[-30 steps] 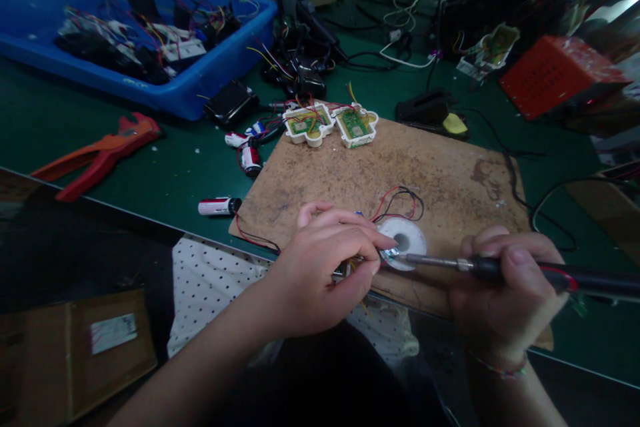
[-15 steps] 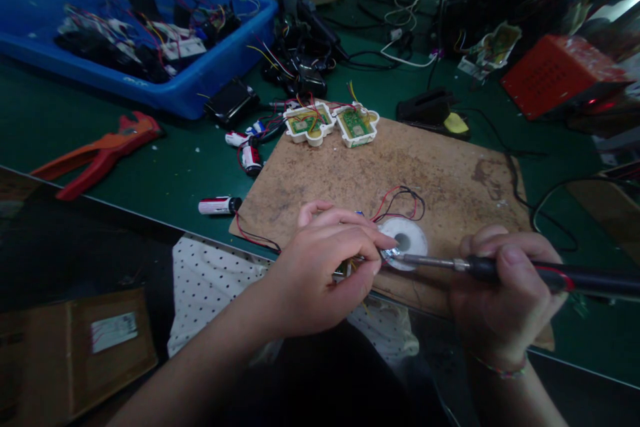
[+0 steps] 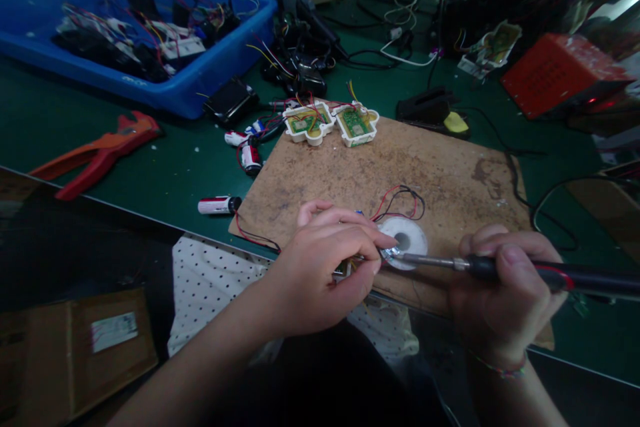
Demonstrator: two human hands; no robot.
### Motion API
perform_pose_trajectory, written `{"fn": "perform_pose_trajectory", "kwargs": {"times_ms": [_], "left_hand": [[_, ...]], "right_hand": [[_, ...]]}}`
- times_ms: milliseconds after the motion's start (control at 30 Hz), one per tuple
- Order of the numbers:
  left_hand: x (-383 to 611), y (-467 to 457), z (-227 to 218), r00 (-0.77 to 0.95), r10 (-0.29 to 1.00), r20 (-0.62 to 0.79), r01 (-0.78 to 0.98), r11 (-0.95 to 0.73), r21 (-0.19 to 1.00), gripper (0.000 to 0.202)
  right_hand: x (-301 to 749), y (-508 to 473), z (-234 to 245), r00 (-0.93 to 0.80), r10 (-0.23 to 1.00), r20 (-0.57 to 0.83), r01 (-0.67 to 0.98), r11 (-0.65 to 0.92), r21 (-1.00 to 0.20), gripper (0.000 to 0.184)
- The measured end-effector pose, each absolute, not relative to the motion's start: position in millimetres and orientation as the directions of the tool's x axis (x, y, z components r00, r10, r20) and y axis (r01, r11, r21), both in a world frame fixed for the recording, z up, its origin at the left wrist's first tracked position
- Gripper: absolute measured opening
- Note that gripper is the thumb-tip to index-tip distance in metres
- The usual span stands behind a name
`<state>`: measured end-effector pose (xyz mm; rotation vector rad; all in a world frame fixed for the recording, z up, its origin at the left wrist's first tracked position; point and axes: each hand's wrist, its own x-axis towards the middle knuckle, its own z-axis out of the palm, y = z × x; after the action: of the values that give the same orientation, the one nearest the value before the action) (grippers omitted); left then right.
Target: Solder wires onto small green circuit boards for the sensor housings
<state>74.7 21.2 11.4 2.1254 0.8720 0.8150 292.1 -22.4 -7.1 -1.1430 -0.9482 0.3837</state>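
Note:
My right hand (image 3: 515, 280) is wrapped round the black handle of a soldering iron (image 3: 435, 261). Its metal tip touches a small shiny silver part (image 3: 390, 252) at the fingertips of my left hand (image 3: 333, 267). The left fingers are bent in a pinch round a small circuit board (image 3: 342, 269), mostly hidden under the hand, with thin yellow wires below it. A white solder spool (image 3: 413, 233) lies flat just behind the iron's tip. Red and black wires (image 3: 400, 193) loop on the board beyond my left fingers.
A brown work board (image 3: 440, 167) lies on the green table, carrying two white housings (image 3: 356, 125) with circuit boards. To the left are a battery (image 3: 219, 205), red-orange cutters (image 3: 110, 150) and a blue bin (image 3: 165, 97) of wired parts. An iron stand (image 3: 425, 107) and red box (image 3: 565, 77) sit at back right.

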Motion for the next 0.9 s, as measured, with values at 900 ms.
{"fn": "perform_pose_trajectory", "kwargs": {"times_ms": [900], "left_hand": [[74.3, 20.9, 11.5, 0.57, 0.769, 0.291, 0.329, -0.537, 0.777, 0.014]], "right_hand": [[293.7, -17.5, -8.9, 0.723, 0.471, 0.505, 0.309, 0.434, -0.846, 0.034]]}}
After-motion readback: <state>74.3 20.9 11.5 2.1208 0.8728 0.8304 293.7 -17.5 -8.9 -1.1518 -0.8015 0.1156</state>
